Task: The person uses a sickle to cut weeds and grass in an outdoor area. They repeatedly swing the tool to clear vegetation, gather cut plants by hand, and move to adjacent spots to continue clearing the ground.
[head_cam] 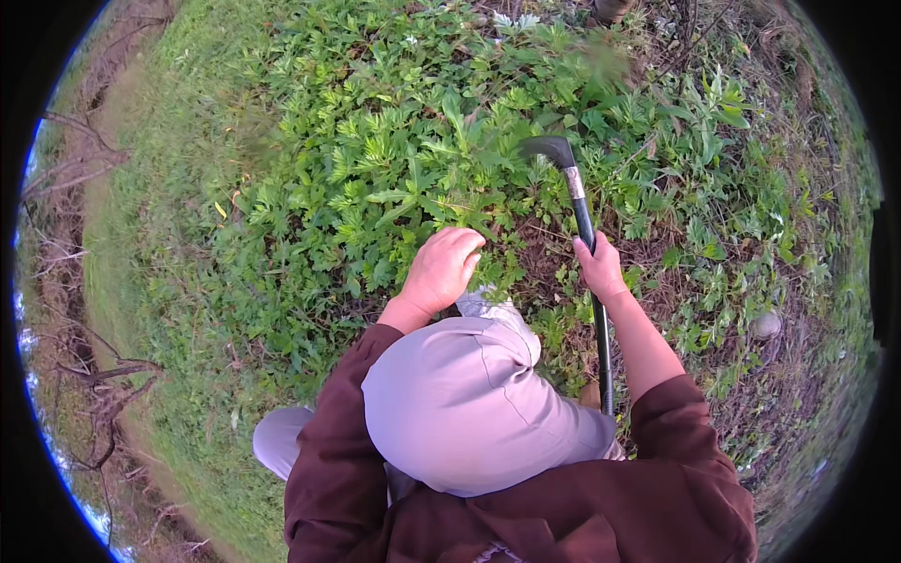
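Observation:
My right hand (602,267) grips the dark, long handle of a sickle (583,218). A pale metal collar joins that handle to the curved blade (552,149), which points left over leafy weeds (415,169). The handle's lower end runs back beside my bent knee. My left hand (445,267) hovers just above my shin at the near edge of the weeds, back upward and fingers curled. Its fingertips are hidden, so I cannot tell whether it holds anything. Between the hands lies a patch of brown soil and dry stems (542,253).
My knee in light grey trousers (450,401) rises close below both hands. Bare branches (105,380) stand along the left. A round pale object, perhaps a stone (766,325), lies at the right. A brown stump-like object (611,10) shows at the top edge.

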`<state>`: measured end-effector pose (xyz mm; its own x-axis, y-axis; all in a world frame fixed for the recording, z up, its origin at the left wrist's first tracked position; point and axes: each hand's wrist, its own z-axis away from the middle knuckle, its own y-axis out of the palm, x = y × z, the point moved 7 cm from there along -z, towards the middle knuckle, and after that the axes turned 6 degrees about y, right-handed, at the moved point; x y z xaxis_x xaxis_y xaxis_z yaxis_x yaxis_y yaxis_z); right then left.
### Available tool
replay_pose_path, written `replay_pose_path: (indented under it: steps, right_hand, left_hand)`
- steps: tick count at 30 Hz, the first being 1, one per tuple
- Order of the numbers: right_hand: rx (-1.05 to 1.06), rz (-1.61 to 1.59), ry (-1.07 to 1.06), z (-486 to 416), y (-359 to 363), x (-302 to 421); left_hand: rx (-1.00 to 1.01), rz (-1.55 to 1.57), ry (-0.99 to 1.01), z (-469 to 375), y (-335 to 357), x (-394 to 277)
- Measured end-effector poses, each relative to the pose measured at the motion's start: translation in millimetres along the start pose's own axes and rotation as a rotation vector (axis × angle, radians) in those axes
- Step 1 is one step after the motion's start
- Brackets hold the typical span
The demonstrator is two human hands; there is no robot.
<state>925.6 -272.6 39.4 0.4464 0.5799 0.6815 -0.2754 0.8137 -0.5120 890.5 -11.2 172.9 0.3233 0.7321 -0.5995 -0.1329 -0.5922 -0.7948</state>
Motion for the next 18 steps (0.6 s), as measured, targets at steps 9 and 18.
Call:
replay_pose_path:
  steps: [9, 18]
  right_hand:
    - [0.434, -0.345, 0.207, -25, 66, 42]
    - [0.663, -0.199, 0.285, -17, 112, 31]
  left_hand:
    - [0.148, -0.276, 0.267, -50, 77, 19]
    - [0.56, -1.13, 0.107, -43, 112, 112]
